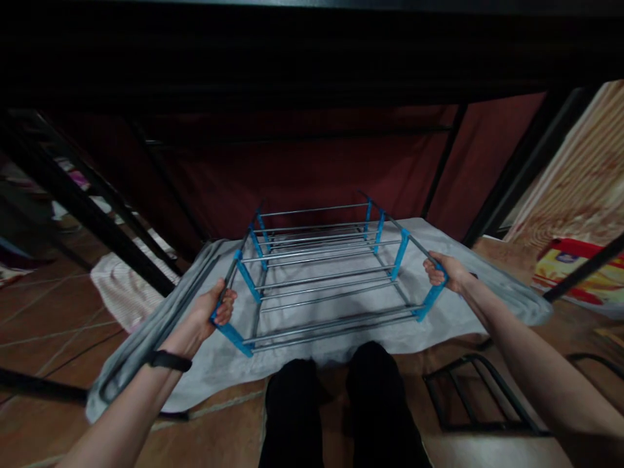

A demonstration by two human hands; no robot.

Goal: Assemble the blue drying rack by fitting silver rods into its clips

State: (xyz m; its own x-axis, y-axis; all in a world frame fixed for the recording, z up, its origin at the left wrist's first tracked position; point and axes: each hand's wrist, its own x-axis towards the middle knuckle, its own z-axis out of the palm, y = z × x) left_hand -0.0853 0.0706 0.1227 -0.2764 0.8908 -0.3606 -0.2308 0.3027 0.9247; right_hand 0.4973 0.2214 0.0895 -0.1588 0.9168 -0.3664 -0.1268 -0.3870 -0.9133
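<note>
Rack (326, 278), grey bars with blue posts, stood upright between my hands, over grey sheet (316, 313); couldn't tell if feet bore full weight. My left hand (209, 308) closed round near end of left top rail, at blue post. My right hand (448, 272) gripped matching corner opposite. Dark band (169, 361) circled left wrist. My knees showed just before rack. Dark red panel (312, 172) stood behind. Box (572, 266) lay off to right.
</note>
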